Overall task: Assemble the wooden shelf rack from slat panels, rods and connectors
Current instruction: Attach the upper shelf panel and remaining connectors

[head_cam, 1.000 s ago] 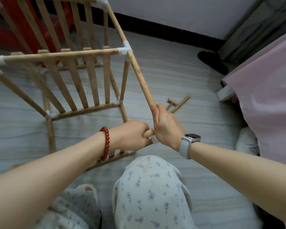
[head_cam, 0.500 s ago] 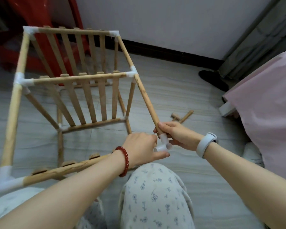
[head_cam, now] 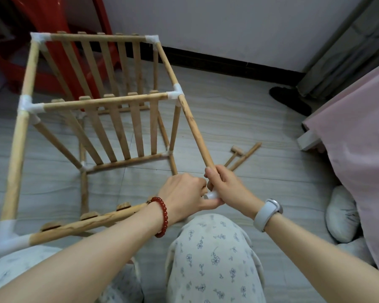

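Two hands at one white connector (head_cam: 212, 195), right hand (head_cam: 228, 189) gripped one rod (head_cam: 195, 127), left hand (head_cam: 184, 195) pinched the connector, two loose rods (head_cam: 245, 157) and one mallet (head_cam: 235, 153) lay on floor (head_cam: 249, 119).

Beside the rack (head_cam: 101, 119), the right hand (head_cam: 225, 189) gripped a rod (head_cam: 195, 130); the left hand (head_cam: 184, 195) pinched the white connector (head_cam: 212, 195) at the rod's end.

Grey tiled floor (head_cam: 239, 127) bears rack (head_cam: 118, 101), mallet (head_cam: 235, 153), rod (head_cam: 245, 156).
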`<state>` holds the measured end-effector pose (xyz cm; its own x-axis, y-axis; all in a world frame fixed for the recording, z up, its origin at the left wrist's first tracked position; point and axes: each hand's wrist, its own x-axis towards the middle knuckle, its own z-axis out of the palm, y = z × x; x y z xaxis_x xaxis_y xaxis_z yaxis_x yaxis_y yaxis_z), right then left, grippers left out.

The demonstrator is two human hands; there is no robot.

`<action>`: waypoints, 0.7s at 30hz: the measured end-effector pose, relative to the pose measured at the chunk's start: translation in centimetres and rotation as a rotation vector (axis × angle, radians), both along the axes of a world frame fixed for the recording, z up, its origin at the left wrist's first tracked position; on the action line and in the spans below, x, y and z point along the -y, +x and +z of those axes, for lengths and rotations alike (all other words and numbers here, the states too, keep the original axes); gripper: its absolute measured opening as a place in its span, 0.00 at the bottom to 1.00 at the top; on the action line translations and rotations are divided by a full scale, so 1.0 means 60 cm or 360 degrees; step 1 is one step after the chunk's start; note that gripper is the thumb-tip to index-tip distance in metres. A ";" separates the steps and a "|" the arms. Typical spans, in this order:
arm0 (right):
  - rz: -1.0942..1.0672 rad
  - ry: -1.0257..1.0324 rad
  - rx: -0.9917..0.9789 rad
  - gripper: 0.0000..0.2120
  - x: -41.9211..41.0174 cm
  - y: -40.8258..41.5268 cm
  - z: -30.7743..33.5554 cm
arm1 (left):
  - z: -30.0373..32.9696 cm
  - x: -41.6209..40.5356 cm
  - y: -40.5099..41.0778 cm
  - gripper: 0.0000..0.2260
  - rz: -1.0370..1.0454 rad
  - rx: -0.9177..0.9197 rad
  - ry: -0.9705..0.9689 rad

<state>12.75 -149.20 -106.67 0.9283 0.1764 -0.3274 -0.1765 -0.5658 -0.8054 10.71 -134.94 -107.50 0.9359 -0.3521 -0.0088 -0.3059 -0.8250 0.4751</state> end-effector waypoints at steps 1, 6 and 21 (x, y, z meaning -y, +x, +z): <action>-0.0025 -0.0009 0.0053 0.12 -0.003 -0.002 -0.005 | 0.001 0.000 0.000 0.24 0.0016 0.0035 0.0024; -0.0069 0.0029 0.0100 0.12 0.001 -0.001 -0.014 | 0.001 -0.010 -0.003 0.25 -0.0060 -0.0038 0.0109; -0.0035 -0.0243 0.0259 0.15 -0.008 0.005 -0.012 | 0.024 -0.012 -0.007 0.21 0.0046 -0.0343 -0.0158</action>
